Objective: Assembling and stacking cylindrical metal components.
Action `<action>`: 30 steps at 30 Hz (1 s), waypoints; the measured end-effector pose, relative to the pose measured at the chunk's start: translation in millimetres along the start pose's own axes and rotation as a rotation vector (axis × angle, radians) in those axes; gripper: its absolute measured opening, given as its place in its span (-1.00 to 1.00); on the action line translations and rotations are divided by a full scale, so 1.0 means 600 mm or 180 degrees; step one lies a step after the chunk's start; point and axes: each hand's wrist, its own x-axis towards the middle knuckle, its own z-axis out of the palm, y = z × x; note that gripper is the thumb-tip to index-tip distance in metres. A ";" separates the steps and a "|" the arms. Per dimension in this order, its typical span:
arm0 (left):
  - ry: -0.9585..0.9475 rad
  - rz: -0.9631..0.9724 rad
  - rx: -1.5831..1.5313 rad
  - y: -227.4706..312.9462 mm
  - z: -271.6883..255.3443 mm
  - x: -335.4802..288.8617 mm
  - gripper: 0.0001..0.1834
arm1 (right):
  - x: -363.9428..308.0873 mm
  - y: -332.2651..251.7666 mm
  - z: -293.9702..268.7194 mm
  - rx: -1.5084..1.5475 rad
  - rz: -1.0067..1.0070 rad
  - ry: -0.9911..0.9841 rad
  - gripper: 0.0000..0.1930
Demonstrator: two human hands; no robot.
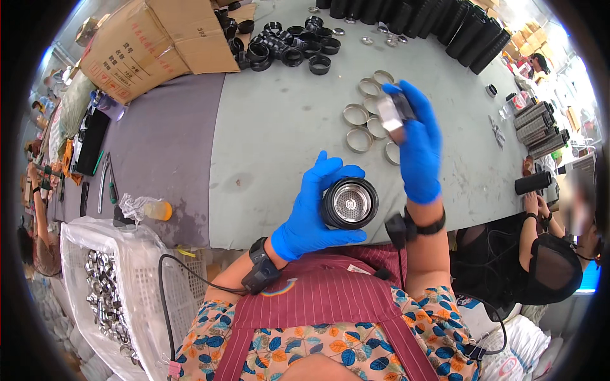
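Note:
My left hand [305,216] is closed around a black tumbler [327,213], its mouth facing up, over the table's near edge. A perforated metal strainer [351,203] sits inside that mouth. Up and to the right, my right hand [422,152] grips a shiny silver and dark cap-like piece [393,115], smeared by motion, so its exact kind cannot be made out. It is apart from the tumbler, above several flat metal rings [359,140] lying on the table and partly hiding some of them. Both hands wear blue gloves.
Black plastic rings [319,65] are heaped beside a cardboard box [136,54] at the far left. Black cylinders [476,44] line the far right edge. Lower left stands a plastic-lined crate [143,267] of small metal parts. A person [540,254] works at the right.

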 end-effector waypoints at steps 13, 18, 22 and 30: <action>-0.0049 0.0296 0.0265 0.014 -0.006 0.014 -0.04 | 0.019 0.166 -0.025 -0.3887 -0.0934 -0.2194 -0.19; -0.0097 0.0366 0.0499 0.002 -0.007 0.010 -0.02 | 0.050 0.163 -0.070 -0.5244 -0.1462 -0.3791 -0.34; -0.0001 0.0277 0.0379 0.005 -0.003 -0.004 -0.02 | 0.051 0.174 -0.062 -0.5418 -0.2107 -0.4290 -0.60; 0.0126 -0.0171 -0.0066 0.011 0.008 0.002 0.00 | 0.069 0.209 -0.054 -0.5596 -0.2624 -0.4331 -0.77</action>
